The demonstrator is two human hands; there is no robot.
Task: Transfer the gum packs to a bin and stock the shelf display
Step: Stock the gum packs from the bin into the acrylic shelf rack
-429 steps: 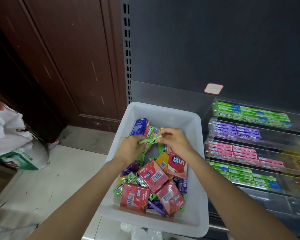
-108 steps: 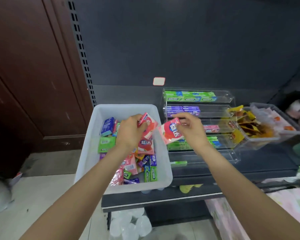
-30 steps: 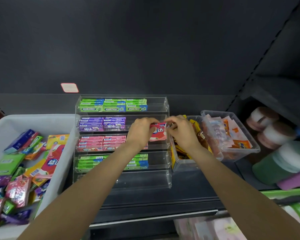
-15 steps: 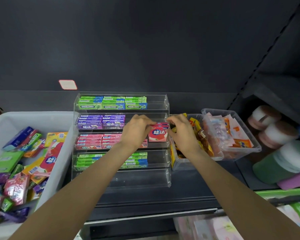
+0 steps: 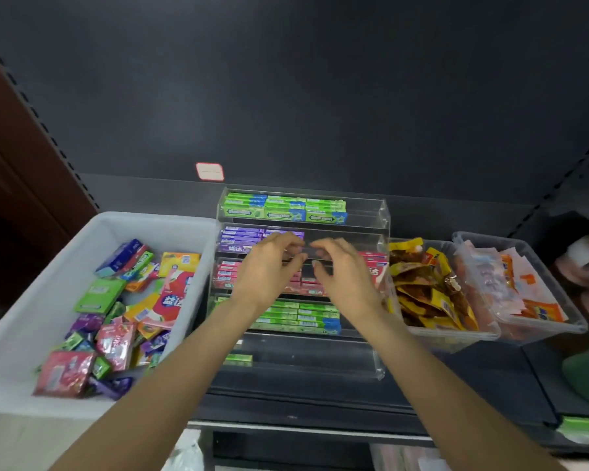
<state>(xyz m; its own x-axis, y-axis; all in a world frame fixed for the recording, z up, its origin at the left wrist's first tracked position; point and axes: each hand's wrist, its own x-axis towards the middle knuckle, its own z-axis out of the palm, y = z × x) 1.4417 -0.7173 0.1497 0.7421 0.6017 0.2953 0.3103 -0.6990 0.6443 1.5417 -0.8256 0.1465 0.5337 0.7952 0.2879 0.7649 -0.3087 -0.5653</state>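
Here red packs lie lengthwise across the display.

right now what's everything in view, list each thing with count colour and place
white plastic bin: one, left, holds loose mixed gum packs
clear acrylic tiered display: one, centre shelf
green gum packs: top tier
purple gum packs: second tier
red gum packs: third tier
green stick packs: fourth tier
clear tub of yellow snack packets: one, right of display
clear tub of orange packets: one, far right
left hand: over display, fingers loosely curled, empty
right hand: beside it, empty
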